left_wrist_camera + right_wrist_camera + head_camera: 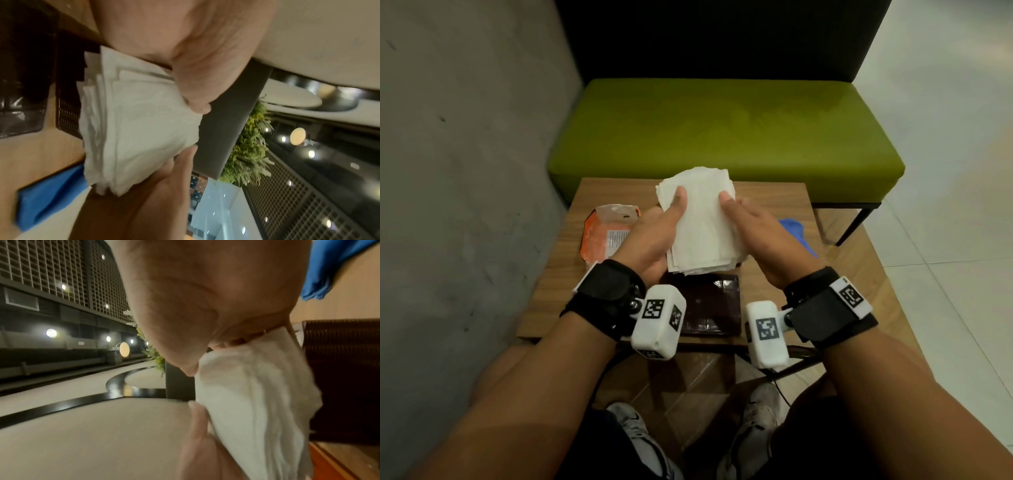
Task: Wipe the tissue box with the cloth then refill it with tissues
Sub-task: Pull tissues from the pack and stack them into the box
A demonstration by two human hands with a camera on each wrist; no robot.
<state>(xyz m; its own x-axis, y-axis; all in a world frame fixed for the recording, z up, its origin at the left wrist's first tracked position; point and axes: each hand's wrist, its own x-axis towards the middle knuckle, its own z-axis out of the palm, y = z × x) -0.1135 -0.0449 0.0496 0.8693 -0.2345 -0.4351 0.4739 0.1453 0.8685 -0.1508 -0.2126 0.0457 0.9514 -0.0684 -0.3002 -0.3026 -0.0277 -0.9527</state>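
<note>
Both hands grasped the stack of tissues [700,222] above the wooden table [774,195]: left hand [657,236] and right hand [763,236], thumbs on top. The head view alone showed the dark tissue box [710,305] beneath; the wrist views showed the blue cloth [47,199] clearly.
</note>
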